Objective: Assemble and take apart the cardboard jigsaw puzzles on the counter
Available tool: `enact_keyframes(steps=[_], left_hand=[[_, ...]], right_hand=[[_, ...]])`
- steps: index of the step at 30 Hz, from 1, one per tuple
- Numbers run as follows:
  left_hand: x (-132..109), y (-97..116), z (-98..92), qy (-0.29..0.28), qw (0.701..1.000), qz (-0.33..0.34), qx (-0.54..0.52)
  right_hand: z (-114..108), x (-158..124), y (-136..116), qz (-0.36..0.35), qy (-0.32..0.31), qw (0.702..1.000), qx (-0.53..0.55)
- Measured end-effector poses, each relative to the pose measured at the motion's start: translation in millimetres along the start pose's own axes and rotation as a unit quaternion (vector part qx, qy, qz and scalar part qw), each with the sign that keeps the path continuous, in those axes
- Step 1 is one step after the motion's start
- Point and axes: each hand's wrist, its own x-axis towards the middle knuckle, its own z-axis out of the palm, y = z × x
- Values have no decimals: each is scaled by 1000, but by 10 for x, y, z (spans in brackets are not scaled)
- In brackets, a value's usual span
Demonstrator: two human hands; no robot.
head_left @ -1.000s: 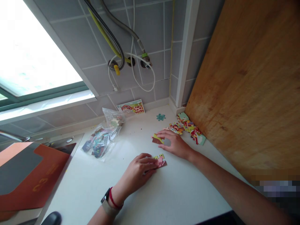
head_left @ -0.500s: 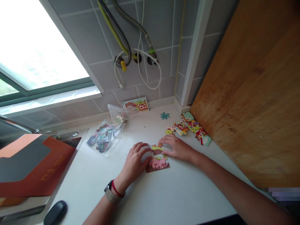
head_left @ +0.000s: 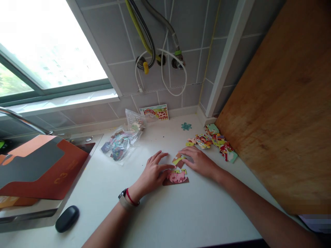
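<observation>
A small joined group of puzzle pieces in brown, yellow and orange (head_left: 179,161) lies tilted on the white counter, between my two hands. Just below it is a joined pink and brown section (head_left: 178,177). My left hand (head_left: 154,171) has its fingers spread, with a fingertip beside the upper group and the thumb at the left edge of the pink section. My right hand (head_left: 199,160) rests over the right side of the upper group, its thumb and fingers apart and touching the pieces.
Loose puzzle pieces (head_left: 224,147) lie at the right by a wooden board (head_left: 279,103). A teal piece (head_left: 186,126) and a picture card (head_left: 155,112) are at the back. Bagged pieces (head_left: 120,144), a dark oval case (head_left: 67,219) and an orange-grey folder (head_left: 46,165) are at the left.
The upper group has turned and now sits tilted above the pink section. My left fingers have stretched out further. The whole view has shifted slightly.
</observation>
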Motion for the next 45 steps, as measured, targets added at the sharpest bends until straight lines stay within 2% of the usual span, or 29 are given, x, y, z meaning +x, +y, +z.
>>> enact_keyframes(steps=[3, 8, 16, 24, 31, 38, 45], left_hand=[[-9, 56, -29, -44, 999, 4, 15], [-11, 97, -48, -70, 997, 24, 17], [-8, 53, 17, -48, 999, 13, -2], [-3, 61, 13, -41, 999, 15, -12], [-4, 36, 43, -35, 999, 12, -17], [-4, 72, 4, -46, 999, 17, -11], [4, 67, -7, -58, 998, 21, -9]], right_hand=[[-24, 12, -33, -10, -22, 1000, 4], [-31, 11, -28, -14, -41, 999, 15], [-26, 0, -8, -38, -53, 998, 5], [-31, 5, -22, -76, -19, 997, 16], [-68, 14, -85, -89, -81, 992, 31], [-101, -28, -63, -66, -90, 994, -16], [-212, -93, 14, -46, -166, 984, -52]])
